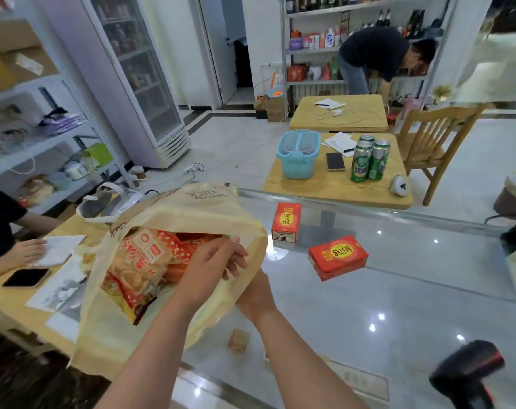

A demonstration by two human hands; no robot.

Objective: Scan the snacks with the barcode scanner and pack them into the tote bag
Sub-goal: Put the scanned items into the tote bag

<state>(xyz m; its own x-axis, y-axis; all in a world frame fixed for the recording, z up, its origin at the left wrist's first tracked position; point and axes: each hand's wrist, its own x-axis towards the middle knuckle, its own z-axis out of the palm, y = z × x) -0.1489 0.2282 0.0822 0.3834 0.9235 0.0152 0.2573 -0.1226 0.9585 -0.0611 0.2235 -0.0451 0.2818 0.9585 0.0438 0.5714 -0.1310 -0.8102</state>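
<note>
Snacks [138,270] in orange and red packets fill the tote bag [168,208], which lies slumped on the glass counter [398,290] with its mouth facing us. Our left grip [218,259] reaches across to that mouth, wrist bent, thumb and curled fingers pinching the bag's rim. Our right grip [255,293] comes in just beneath it against the outside of the fabric; the rim hides its fingers, so we cannot tell how they lie. Past the bag sit an upright red box [286,222] and a flat red box [337,256], near each other. We see the barcode scanner [469,370] blurred at the near right corner, well apart from both grips. To the left, another person's hand [29,250] rests on a notebook [62,246] near a dark phone [26,277].
</note>
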